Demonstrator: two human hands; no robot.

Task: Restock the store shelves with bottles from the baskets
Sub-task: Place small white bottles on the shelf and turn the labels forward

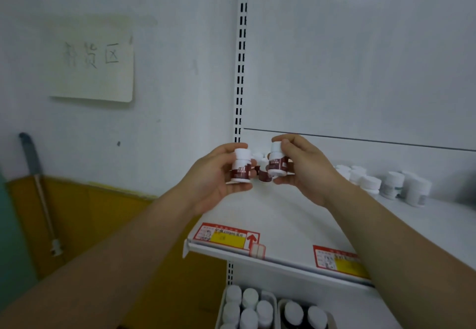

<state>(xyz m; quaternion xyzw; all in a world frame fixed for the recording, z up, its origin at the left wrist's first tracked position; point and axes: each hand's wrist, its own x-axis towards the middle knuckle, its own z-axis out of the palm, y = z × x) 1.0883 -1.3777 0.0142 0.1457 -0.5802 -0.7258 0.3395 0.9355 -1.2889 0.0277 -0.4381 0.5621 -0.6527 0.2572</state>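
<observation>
The left hand (213,174) curled its fingers round one white-capped, maroon-labelled bottle (240,166), and the right hand (301,166) gripped a second bottle (277,160), both held upright just above the back of the white shelf (283,220), whose front stretch lay bare to its edge. Two red-and-yellow price tags (226,236) lined that edge, their print too blurred to read. A few more bottles (262,166) stood behind the hands, and a cluster of white bottles (391,184) stood to the right.

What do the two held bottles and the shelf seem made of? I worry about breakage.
Bottle in the left hand and bottle in the right hand: probably plastic, opaque matte white with ribbed-looking caps and dark red paper-like labels. Shelf: likely painted metal, smooth white with a thin folded front edge.
</observation>
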